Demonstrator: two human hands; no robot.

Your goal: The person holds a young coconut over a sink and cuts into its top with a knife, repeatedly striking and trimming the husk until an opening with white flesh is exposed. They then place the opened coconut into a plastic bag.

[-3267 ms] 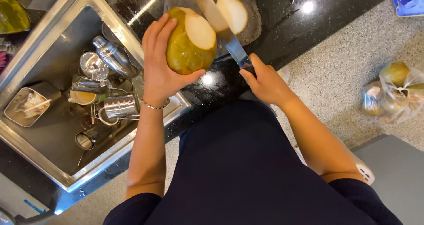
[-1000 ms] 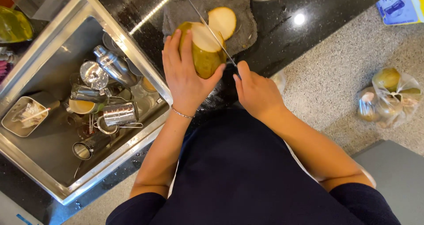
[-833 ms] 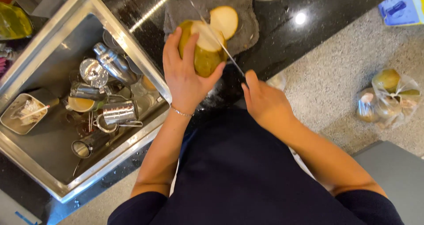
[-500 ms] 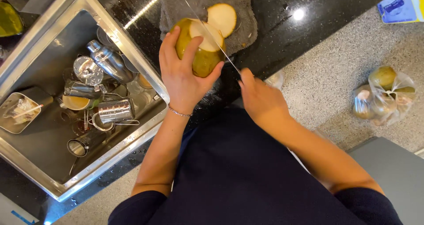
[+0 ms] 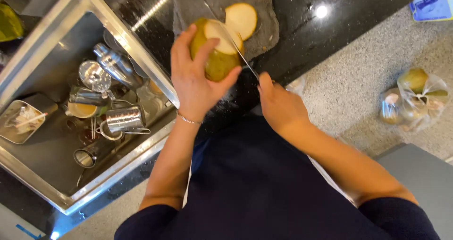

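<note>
1. A green coconut, top centre of frame, is clasped by the left hand over a grey cloth (padding the black counter).
2. The right hand grips a knife, its blade laid against the pale cut face.
3. A sliced cap rests on the cloth just beyond.

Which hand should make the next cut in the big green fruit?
Probably the right hand: it grips the knife, whose blade meets the green fruit. The left hand is steadying it.
</note>
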